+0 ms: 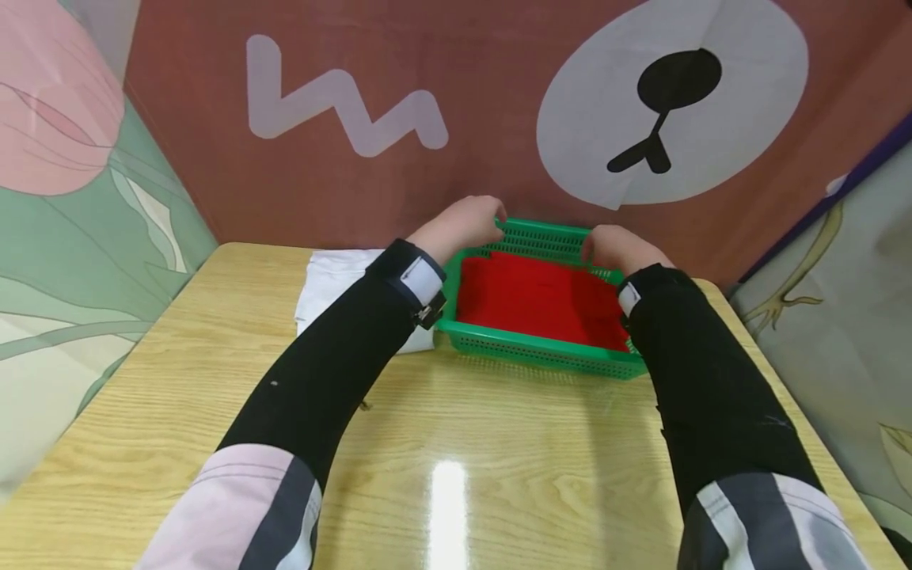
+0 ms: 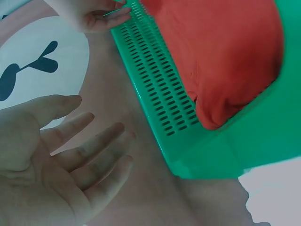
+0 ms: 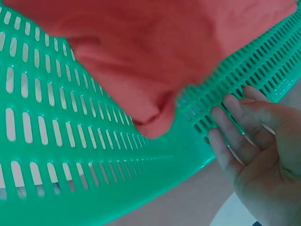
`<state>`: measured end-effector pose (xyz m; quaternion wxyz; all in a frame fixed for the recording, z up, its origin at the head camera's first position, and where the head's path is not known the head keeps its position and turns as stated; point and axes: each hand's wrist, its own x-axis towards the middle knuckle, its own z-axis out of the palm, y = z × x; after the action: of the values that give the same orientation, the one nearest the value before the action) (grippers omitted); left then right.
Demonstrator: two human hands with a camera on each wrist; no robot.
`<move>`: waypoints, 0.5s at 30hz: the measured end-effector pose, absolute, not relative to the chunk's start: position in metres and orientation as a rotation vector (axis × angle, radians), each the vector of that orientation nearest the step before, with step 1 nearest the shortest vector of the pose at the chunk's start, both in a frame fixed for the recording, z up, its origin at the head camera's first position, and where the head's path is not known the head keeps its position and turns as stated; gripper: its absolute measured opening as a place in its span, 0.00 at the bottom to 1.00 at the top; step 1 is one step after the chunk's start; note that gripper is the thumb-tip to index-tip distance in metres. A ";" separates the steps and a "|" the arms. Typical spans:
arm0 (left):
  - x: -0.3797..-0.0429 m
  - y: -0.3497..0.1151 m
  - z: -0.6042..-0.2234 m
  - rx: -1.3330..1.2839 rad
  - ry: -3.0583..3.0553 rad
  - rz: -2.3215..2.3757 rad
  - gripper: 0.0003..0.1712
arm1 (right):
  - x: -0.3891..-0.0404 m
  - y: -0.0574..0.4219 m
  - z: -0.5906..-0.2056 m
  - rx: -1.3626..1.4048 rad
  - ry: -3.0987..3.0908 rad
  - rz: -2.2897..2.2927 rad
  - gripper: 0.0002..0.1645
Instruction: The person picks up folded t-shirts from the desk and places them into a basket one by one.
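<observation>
A green plastic basket [image 1: 545, 355] with slotted sides stands toward the back of the table. Folded red cloth [image 1: 537, 297] lies in it, one bunched corner showing in both wrist views. My left hand [image 1: 466, 225] is over the basket's back left corner. In the left wrist view that hand [image 2: 61, 165] has loose, spread fingers and holds nothing, apart from the rim. My right hand [image 1: 621, 247] is by the back right corner. The right wrist view shows its relaxed fingers [image 3: 235, 141] by the slotted wall, holding nothing; whether they touch it, I cannot tell.
Folded white cloth [image 1: 335, 285] lies left of the basket, partly hidden by my left forearm. The wood-grain table [image 1: 527, 467] reaches toward me. Behind it hangs a brown printed cloth [image 1: 470, 71], close to the basket's back rim.
</observation>
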<state>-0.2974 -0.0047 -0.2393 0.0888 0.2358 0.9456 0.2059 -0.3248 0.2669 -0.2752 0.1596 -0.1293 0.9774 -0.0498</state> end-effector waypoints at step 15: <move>-0.283 -0.027 -0.240 0.705 2.838 0.693 0.26 | -0.321 0.247 -0.251 -0.505 2.849 -0.251 0.22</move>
<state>-0.2828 -0.0267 -0.2395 0.0681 0.2340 0.9422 0.2299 -0.3209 0.2475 -0.2514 0.1185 -0.1727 0.9740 -0.0857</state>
